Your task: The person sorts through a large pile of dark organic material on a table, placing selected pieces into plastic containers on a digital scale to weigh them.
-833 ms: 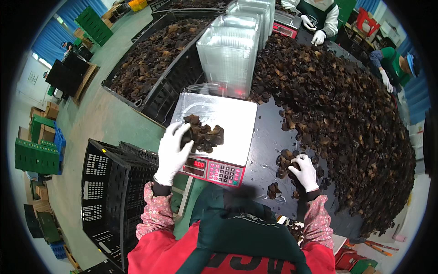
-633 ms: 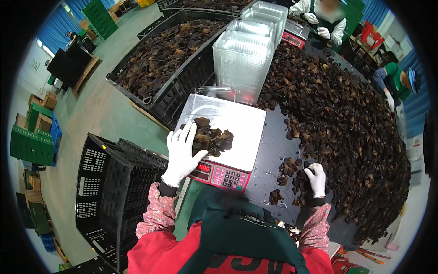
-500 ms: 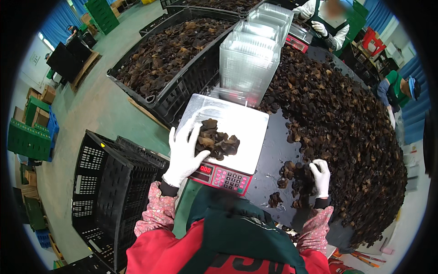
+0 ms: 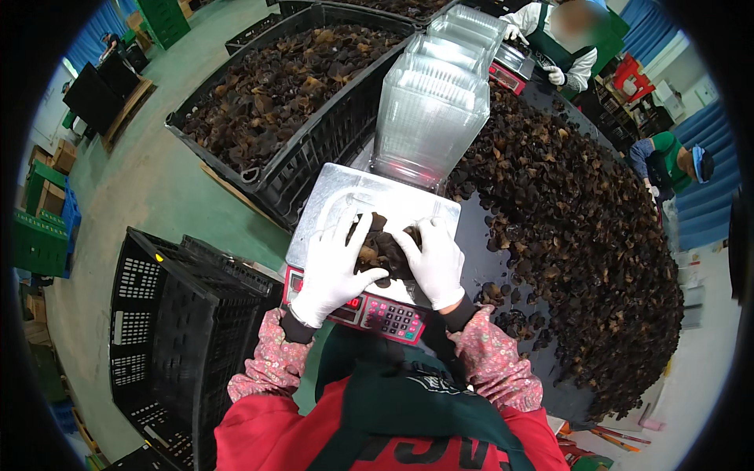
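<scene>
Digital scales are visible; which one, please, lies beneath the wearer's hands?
The near scale: left hand and right hand cup wood-ear mushrooms over it; the far scale stands before a co-worker.

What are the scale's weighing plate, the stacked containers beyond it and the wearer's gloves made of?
Weighing plate: probably stainless steel; silvery, smooth, with washed-out glare.
Stacked containers: likely thin clear plastic, glossy; see-through walls, bright highlights along the edges.
Gloves: matte white, close-fitting; perhaps thin knit fabric, but no weave is visible, so a rubbery material stays possible.
</scene>
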The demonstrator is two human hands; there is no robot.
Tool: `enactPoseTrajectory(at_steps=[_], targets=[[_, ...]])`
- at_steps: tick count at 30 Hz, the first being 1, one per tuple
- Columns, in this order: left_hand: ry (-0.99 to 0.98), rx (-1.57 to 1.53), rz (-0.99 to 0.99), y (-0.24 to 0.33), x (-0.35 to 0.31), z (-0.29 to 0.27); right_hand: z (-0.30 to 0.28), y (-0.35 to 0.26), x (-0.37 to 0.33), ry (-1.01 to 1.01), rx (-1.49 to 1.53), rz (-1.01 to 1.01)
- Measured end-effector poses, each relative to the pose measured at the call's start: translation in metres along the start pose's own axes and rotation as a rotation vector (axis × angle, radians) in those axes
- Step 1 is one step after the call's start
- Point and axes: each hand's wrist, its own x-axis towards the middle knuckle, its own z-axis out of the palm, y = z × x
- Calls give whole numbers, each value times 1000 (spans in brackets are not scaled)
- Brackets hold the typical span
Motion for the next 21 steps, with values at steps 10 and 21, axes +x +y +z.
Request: enactPoseTrajectory(at_steps=[10,21], targets=[[11,66,10,16,4,11,-4,28,-5,-128,275,-139],[-24,34,139,19,12,20,-47,40,2,-92,922,368]])
